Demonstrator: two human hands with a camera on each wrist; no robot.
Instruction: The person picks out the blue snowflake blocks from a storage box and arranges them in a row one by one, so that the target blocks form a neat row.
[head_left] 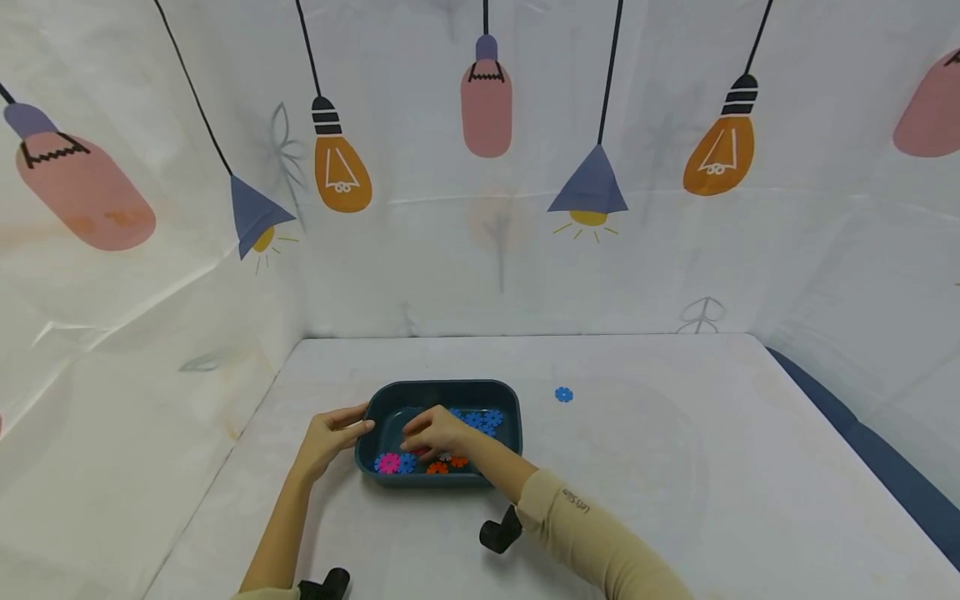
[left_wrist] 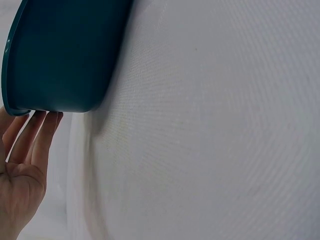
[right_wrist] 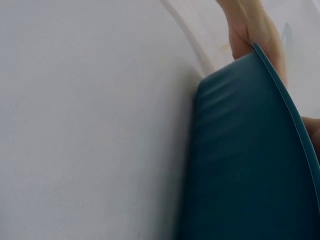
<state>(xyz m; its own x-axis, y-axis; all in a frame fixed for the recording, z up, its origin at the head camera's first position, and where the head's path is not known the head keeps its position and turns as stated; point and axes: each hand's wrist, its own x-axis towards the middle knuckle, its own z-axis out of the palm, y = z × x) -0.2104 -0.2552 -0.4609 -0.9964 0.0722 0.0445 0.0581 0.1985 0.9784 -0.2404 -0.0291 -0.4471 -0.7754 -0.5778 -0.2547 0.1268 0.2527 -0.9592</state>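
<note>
A dark teal tray (head_left: 442,482) sits on the table, holding several small flower-shaped plastic discs. Blue discs (head_left: 480,421) cluster at its back right; a pink disc (head_left: 389,463) and orange discs (head_left: 437,469) lie near the front wall. With fingers against the outer wall and thumb at the rim, my left hand (head_left: 333,440) holds the tray's left end. My right hand (head_left: 441,433) is down inside the tray, its fingers bent over the discs; whether they pinch one is hidden. In the right wrist view, the tray's outer wall (right_wrist: 235,150) hides most of the right hand.
One blue disc (head_left: 564,394) lies on the white table (head_left: 675,467), right of the tray. A black wrist mount (head_left: 500,531) is beneath my right forearm, with another (head_left: 325,585) at the left wrist. White cloth printed with lamps (head_left: 420,275) hangs behind the table.
</note>
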